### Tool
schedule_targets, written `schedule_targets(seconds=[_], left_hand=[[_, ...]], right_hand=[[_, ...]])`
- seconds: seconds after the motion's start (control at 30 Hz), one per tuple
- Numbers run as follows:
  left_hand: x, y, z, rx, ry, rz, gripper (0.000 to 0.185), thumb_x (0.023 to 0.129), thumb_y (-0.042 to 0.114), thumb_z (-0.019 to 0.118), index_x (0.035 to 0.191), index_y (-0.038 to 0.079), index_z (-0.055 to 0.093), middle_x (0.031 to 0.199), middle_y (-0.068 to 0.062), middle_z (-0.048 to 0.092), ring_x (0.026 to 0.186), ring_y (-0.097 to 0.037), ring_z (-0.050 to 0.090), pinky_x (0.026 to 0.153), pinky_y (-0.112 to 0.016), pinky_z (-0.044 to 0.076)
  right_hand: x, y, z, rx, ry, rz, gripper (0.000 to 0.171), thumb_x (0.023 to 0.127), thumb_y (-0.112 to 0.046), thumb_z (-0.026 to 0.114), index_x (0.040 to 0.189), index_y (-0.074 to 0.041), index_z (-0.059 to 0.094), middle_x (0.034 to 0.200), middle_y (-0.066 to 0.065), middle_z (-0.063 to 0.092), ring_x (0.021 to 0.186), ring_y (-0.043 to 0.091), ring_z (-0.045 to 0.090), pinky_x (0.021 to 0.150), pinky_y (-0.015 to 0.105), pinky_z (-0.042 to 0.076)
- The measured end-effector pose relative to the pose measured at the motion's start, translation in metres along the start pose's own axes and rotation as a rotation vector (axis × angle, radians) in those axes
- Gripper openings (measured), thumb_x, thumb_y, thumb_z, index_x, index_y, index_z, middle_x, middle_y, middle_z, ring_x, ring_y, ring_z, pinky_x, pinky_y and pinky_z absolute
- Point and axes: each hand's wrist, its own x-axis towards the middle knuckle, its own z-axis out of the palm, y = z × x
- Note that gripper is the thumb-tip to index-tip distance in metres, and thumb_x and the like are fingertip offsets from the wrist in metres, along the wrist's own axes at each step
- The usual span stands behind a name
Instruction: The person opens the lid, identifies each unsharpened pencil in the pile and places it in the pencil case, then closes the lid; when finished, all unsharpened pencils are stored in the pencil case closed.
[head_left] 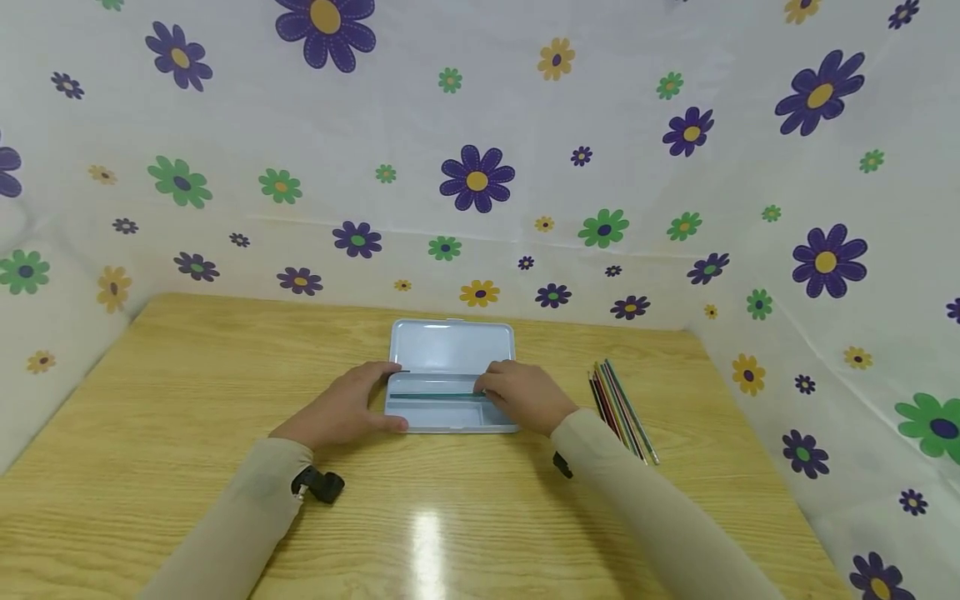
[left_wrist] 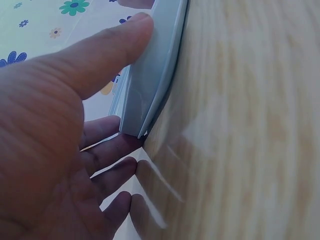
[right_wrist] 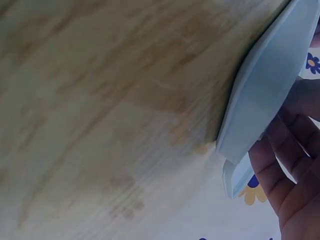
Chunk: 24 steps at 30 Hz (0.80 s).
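Pencil case (head_left: 450,375): pale blue, shallow, lying open on the wooden table (head_left: 187,375) near its far edge, lid folded back toward the flowered backdrop (head_left: 480,125). Long axis runs left to right across the person's front.

Left hand (head_left: 345,408): at the case's left end. Thumb lies along the near front wall, fingers reach round the far corner by the hinge. The left wrist view shows the thumb (left_wrist: 107,47) pressed flat on the case wall and the other fingers stretched beneath it, not curled. A bracing hold, fingers spread.

Case contents: one green pencil (head_left: 437,395), lying lengthwise in the tray, parallel to the long axis. No other item can be made out inside.

Right hand (head_left: 525,396): over the tray's right end, fingertips meeting the right tip of the green pencil. Whether they pinch it or merely rest on it cannot be told. The right wrist view shows only fingers (right_wrist: 280,155) behind the case's end.

Key relation: the pencil stretches leftward from the right hand's fingertips; the right hand is the nearer to it, the left hand touches only the case.

Loose pencils (head_left: 621,408): a bundle of coloured pencils on the table just right of the right wrist, angled toward the near right.
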Motion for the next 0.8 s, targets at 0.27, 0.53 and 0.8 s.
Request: schedule_targets(seconds=[0.27, 0.53, 0.8], left_hand=[[0.0, 0.001, -0.001, -0.013, -0.003, -0.004, 0.098, 0.082, 0.052, 0.085, 0.156, 0.008, 0.04, 0.162, -0.02, 0.038, 0.15, -0.043, 0.033, 0.122, -0.06, 0.027], [-0.001, 0.0, -0.001, -0.023, -0.001, -0.006, 0.097, 0.082, 0.051, 0.085, 0.156, 0.007, 0.041, 0.162, -0.02, 0.038, 0.15, -0.044, 0.032, 0.123, -0.061, 0.026], [0.001, -0.001, -0.001, -0.032, 0.001, 0.002, 0.097, 0.082, 0.052, 0.085, 0.155, 0.006, 0.041, 0.161, -0.021, 0.039, 0.15, -0.044, 0.033, 0.122, -0.061, 0.026]], right_hand=[[0.008, 0.003, 0.001, 0.062, -0.102, 0.052, 0.015, 0.102, -0.015, 0.067, 0.113, -0.019, 0.077, 0.106, -0.006, 0.071, 0.093, 0.009, 0.066, 0.088, 0.029, 0.058], [0.014, 0.009, 0.001, 0.157, -0.177, 0.099, 0.017, 0.102, -0.014, 0.067, 0.114, -0.018, 0.077, 0.112, -0.005, 0.072, 0.104, 0.011, 0.068, 0.098, 0.032, 0.056], [0.017, 0.013, 0.003, 0.161, -0.195, 0.077, 0.019, 0.102, -0.013, 0.066, 0.115, -0.019, 0.079, 0.109, -0.006, 0.072, 0.1, 0.009, 0.066, 0.097, 0.03, 0.056]])
